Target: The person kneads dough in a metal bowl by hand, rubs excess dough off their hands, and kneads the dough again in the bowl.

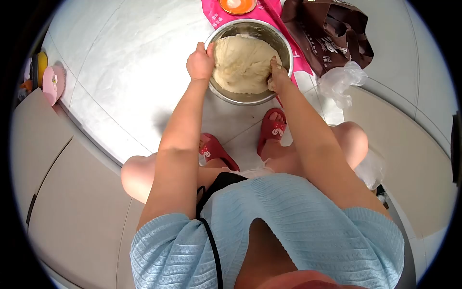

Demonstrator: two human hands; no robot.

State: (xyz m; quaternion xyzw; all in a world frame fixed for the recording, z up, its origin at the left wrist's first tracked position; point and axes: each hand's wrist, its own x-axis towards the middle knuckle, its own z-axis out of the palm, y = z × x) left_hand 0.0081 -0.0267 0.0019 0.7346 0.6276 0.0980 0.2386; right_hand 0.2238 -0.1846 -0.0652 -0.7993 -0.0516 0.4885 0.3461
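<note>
A large lump of pale dough (243, 62) fills most of a round metal bowl (240, 100) standing on the floor. My left hand (200, 61) grips the bowl's left rim, its fingers curled over the edge. Inside the bowl, at the right side, my right hand (278, 77) presses against the dough's edge with its fingers bent. Some dough sticks to those fingers. The fingertips are partly hidden by the dough.
Behind the bowl lies a pink bag (218, 15) with an orange dish (238, 6) on it. A brown bag (332, 41) and a clear plastic bag (342, 82) are at the right. A pink container (53, 85) stands far left. Red slippers (219, 151) are below the bowl.
</note>
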